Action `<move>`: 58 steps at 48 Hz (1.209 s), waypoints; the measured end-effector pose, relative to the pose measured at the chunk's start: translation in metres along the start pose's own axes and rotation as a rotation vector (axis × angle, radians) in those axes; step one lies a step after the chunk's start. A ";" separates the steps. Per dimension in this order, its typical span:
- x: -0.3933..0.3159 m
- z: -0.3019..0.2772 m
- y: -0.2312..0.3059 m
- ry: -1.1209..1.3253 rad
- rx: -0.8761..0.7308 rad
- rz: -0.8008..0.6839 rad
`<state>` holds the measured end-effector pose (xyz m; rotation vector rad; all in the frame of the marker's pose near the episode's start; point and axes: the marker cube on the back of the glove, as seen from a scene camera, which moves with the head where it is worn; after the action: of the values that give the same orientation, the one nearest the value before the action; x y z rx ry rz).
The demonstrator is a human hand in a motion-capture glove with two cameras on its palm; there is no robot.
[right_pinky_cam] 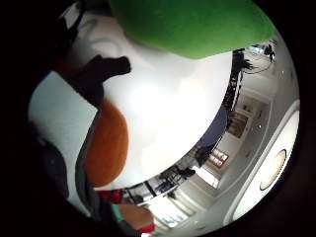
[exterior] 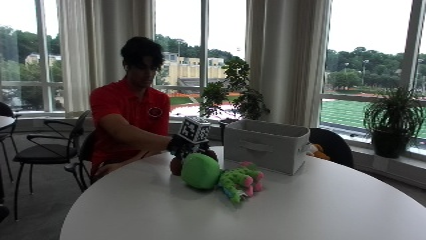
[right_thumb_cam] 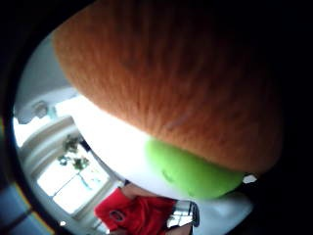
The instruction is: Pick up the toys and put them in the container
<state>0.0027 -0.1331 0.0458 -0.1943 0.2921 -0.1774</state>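
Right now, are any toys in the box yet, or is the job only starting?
Only starting, as far as I can see. No toy shows inside the grey container, though its inside is hidden from here. The gloved right hand is on an orange plush toy by the table edge; I can't tell if it grips it. The green plush toy lies on the table, waiting.

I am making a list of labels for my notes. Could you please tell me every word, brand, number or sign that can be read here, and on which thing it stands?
No text can be read in these views.
Person's red shirt: a small round chest badge, too blurred to read.
Grey fabric container: no label shows.
Green plush toy on the white table: no tag or writing shows.
Orange plush toy close to the palm: no writing shows.
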 end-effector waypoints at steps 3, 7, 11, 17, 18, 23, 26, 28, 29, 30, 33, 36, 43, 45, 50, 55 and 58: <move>0.010 -0.003 -0.006 -0.009 0.038 -0.001; 0.014 -0.004 -0.010 -0.025 0.108 -0.011; 0.012 -0.002 -0.012 -0.034 0.177 -0.027; 0.010 -0.005 -0.015 -0.059 0.256 -0.049; 0.009 -0.005 -0.015 -0.066 0.266 -0.053; 0.005 -0.013 -0.018 -0.127 0.336 -0.061; 0.000 -0.015 -0.018 -0.141 0.362 -0.058; -0.004 -0.017 -0.017 -0.136 0.371 -0.058; -0.005 -0.018 -0.017 -0.132 0.373 -0.059; -0.006 -0.019 -0.016 -0.126 0.375 -0.062; -0.015 -0.021 -0.012 -0.113 0.373 -0.073; -0.024 -0.028 -0.007 -0.109 0.372 -0.072; -0.031 -0.073 -0.001 -0.088 0.410 -0.070; -0.036 -0.089 0.000 -0.089 0.425 -0.070; -0.037 -0.125 -0.001 -0.079 0.442 -0.067; -0.055 -0.182 0.001 -0.047 0.477 -0.079; -0.071 -0.208 0.003 -0.029 0.501 -0.082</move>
<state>-0.1262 -0.1506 -0.1314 0.2879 0.2027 -0.3226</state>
